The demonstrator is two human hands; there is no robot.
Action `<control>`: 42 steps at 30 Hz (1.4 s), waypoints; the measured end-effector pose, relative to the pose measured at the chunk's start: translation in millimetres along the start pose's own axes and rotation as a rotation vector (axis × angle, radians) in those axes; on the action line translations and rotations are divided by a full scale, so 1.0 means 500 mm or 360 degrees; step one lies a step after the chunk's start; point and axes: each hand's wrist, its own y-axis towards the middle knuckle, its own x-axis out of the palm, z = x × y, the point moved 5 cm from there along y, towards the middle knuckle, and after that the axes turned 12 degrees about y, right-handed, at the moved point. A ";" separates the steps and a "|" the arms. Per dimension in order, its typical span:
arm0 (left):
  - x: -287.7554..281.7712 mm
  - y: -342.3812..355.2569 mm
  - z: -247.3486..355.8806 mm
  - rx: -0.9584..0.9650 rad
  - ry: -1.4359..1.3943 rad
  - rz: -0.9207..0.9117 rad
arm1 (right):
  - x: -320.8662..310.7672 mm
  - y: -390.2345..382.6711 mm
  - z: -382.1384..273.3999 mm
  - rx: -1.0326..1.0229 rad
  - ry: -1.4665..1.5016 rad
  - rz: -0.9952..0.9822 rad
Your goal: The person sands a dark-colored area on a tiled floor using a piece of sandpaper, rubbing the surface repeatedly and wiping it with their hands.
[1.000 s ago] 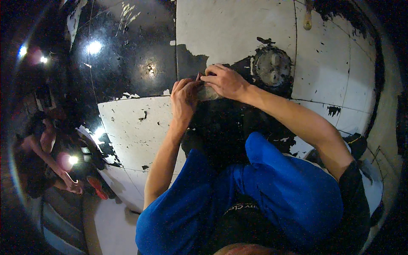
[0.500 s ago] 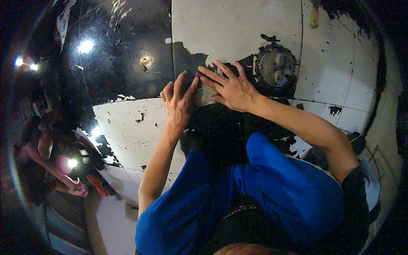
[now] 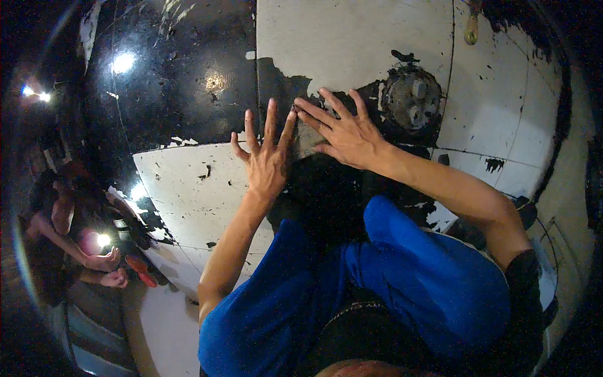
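Note:
My left hand (image 3: 267,164) lies over the floor with its fingers spread, holding nothing that I can see. Opposite it, my right hand (image 3: 348,131) rests with its fingers fanned out flat. The two index fingertips almost meet at a small dark speck (image 3: 294,108), too small to name. Beneath both hands is a bare grey patch (image 3: 306,139) bordered by peeling black coating. A round, rough grey disc (image 3: 411,97) with two lumps on it is set in the floor to the right of my right hand.
White floor tiles (image 3: 352,38) and a glossy black area (image 3: 182,81) surround my hands. At the left, another person's hands (image 3: 113,267) show beside a bright lamp (image 3: 102,240) and a red object (image 3: 141,270). A small yellowish thing (image 3: 471,30) lies at the top right.
My left hand has uncurled and spread its fingers, its index fingertip staying near the right one. My right fingers spread slightly wider. The other person's hands have shifted a little.

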 end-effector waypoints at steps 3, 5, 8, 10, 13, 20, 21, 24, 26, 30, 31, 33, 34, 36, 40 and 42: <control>-0.009 0.012 -0.009 -0.0014 -0.0125 0.0051 | -0.007 0.011 -0.004 0.0002 -0.0001 -0.0023; -0.019 0.047 -0.028 -0.0106 -0.0151 0.0083 | -0.021 0.047 0.015 0.0147 -0.0010 -0.0002; -0.024 0.142 -0.066 -0.0160 -0.0108 0.0207 | -0.046 0.136 0.056 0.0177 -0.0069 0.0155; -0.030 0.186 -0.108 -0.0205 -0.0055 0.0302 | -0.066 0.193 0.069 0.0160 -0.0106 0.0267; -0.037 0.207 -0.135 -0.0152 -0.0025 0.0396 | -0.083 0.229 0.068 0.0085 -0.0175 0.0312; -0.023 0.124 -0.079 -0.0175 -0.0187 0.0234 | -0.051 0.150 0.009 0.0149 -0.0089 0.0219; -0.020 0.108 -0.061 -0.0171 -0.0192 0.0242 | -0.048 0.127 0.002 0.0182 -0.0059 0.0168; -0.022 0.051 -0.032 -0.0162 -0.0191 0.0068 | -0.040 0.079 -0.026 0.0202 0.0042 0.0088; -0.021 0.037 -0.009 -0.0180 -0.0249 0.0078 | -0.039 0.053 -0.033 0.0196 0.0036 0.0110; -0.024 0.002 0.006 -0.0174 -0.0316 0.0110 | -0.049 0.032 -0.060 0.0474 0.0348 -0.0093; -0.028 -0.002 0.010 -0.0135 -0.0335 0.0098 | -0.038 0.028 -0.064 0.0411 0.0398 -0.0017; -0.038 -0.002 0.014 -0.0157 -0.0396 0.0118 | -0.016 0.023 -0.067 0.0346 0.0445 0.0064; -0.038 0.002 0.012 -0.0182 -0.0403 0.0091 | -0.010 0.026 -0.066 0.0290 0.0426 0.0102; -0.038 0.015 0.002 -0.0204 -0.0410 0.0067 | -0.007 0.029 -0.064 0.0237 0.0403 0.0142; -0.021 0.065 -0.033 0.0004 -0.0982 0.0044 | -0.021 0.024 -0.065 0.0240 0.0499 0.0100; -0.026 0.078 -0.041 0.0126 -0.1045 0.0153 | -0.027 0.023 -0.074 0.0233 0.0566 0.0105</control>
